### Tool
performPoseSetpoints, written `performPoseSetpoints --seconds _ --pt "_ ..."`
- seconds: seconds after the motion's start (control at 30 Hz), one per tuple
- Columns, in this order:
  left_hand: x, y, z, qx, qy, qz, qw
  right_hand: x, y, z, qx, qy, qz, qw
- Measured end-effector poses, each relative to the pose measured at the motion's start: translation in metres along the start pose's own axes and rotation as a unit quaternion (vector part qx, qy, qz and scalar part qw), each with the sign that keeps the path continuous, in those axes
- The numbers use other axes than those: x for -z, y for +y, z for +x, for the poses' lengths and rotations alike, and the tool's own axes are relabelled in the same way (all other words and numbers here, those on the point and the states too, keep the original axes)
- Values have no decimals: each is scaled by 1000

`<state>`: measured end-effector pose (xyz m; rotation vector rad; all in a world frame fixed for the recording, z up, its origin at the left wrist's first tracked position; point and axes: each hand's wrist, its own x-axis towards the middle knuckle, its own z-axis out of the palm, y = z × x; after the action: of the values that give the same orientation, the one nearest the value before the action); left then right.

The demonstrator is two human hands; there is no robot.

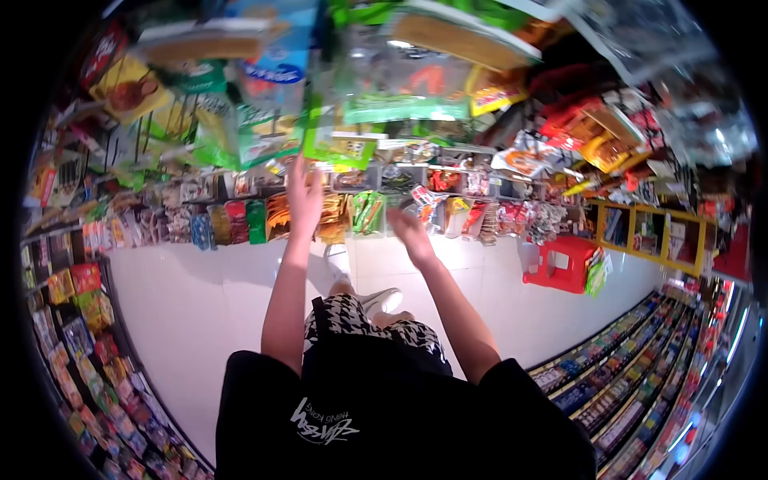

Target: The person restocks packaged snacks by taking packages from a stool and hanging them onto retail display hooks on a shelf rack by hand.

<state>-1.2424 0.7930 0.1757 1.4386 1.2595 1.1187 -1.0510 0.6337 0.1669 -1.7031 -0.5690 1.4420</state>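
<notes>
My left hand [304,198] is raised with its fingers stretched up towards the hanging snack packets. Its fingertips are at the lower left edge of a bright green packet [340,147]; blur hides whether they touch it. My right hand [411,234] is lower and to the right, somewhat blurred, its fingers loosely extended and no object visible in them. Near it, a row of green packets [368,212] stands in the low shelf bins. Above both hands hang a large clear and green bag [408,84] and a blue packet [276,68].
A red plastic stool [554,264] stands on the pale tiled floor [200,296] to the right, beside a yellow-framed rack [666,240]. Shelves of small goods [624,376] line the lower right. More packaged snacks [100,352] fill the left side.
</notes>
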Motion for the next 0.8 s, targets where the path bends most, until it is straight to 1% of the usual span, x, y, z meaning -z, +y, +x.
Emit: performPoseSetpoints --seconds 0.03,0.07,0.1,0.13,0.17,0.2,0.23,0.27,0.3,0.33,0.37,0.4,0.43,0.5,0.57,0.6,0.63,0.7,0.73,0.8 --pt "6 1 -19 39 -17 -57 997 17 12 -30 -48 -15 19 999" --pt "12 -4 -40 95 -53 -61 992 40 45 -56 -93 4 55 994" --pt "18 -11 -61 149 -89 -62 983 63 67 -88 -125 24 34 991" --pt "21 -24 -82 172 -134 -7 976 90 111 -114 -132 44 7 990" --pt "19 -36 -107 193 -176 51 964 120 170 -139 -142 95 -21 985" --pt "11 -38 -134 195 -205 50 958 144 217 -173 -179 166 -36 969" --pt "4 -42 -159 197 -234 51 951 171 264 -208 -266 208 -79 938" --pt "-9 -52 -187 220 -279 86 931 187 281 -250 -320 251 -32 913" --pt "-21 -53 -211 241 -323 124 907 217 356 -281 -362 193 -122 904" --pt "-38 -40 -234 225 -368 119 894 226 364 -315 -414 243 17 877" --pt "-61 -26 -259 208 -415 118 878 232 371 -343 -455 283 161 829" --pt "-84 -11 -282 209 -458 118 856 241 384 -360 -456 283 170 826" --pt "-108 1 -301 210 -502 120 831 239 377 -373 -424 253 -5 870" --pt "-158 24 -338 197 -586 180 765 252 414 -383 -299 291 -64 907" --pt "-206 31 -372 185 -653 185 711 279 478 -372 -214 333 -51 917" --pt "-228 44 -383 142 -679 202 692 282 457 -374 -245 366 -62 896" --pt "-247 48 -396 139 -685 193 689 295 430 -378 -279 395 -73 872" --pt "-287 53 -414 136 -694 169 687 320 430 -382 -240 401 0 884" --pt "-302 65 -421 152 -688 164 690 329 422 -391 -227 418 64 877" --pt "-328 85 -435 165 -698 165 677 344 401 -402 -191 443 178 857"
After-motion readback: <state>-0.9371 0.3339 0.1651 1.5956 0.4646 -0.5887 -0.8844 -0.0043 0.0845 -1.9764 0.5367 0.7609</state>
